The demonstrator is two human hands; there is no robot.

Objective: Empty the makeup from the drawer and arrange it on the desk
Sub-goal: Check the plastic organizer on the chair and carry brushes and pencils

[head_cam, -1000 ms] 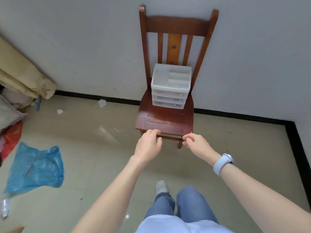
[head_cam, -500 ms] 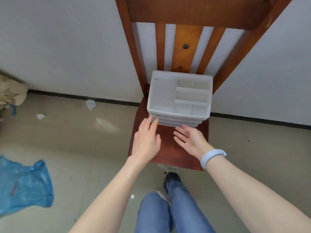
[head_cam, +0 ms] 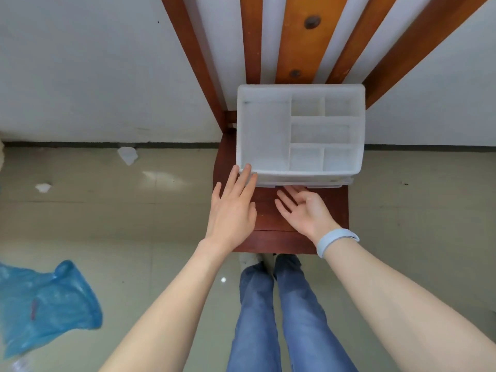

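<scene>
**White plastic organizer: hands at front edge, drawer not yet open**

White plastic organizer [head_cam: 300,130] sits on wooden chair [head_cam: 268,210], pushed to rear of seat against backrest slats. Top tray compartments appear empty. Drawers are stacked below tray; only their front edges [head_cam: 303,183] show, facing the person. No makeup visible; drawer contents hidden.

Key relation: drawer fronts lie directly ahead of both hands, long axis running left–right across the seat. Pull direction, by judgement: straight back toward the person.

- Left hand [head_cam: 232,208]: palm down, fingers straight, holding nothing. Fingertips touch organizer's front-left corner at tray rim.
- Right hand [head_cam: 303,208]: palm up, fingers relaxed and spread, holding nothing. Fingertips reach under drawer front near centre; nearer to the pull point. Contact can't be confirmed.

Surroundings: blue plastic bag [head_cam: 45,302] on floor at left, paper scraps [head_cam: 128,155] near wall. Neither obstructs. Bare seat in front gives room for pull-out. No desk in view.
</scene>
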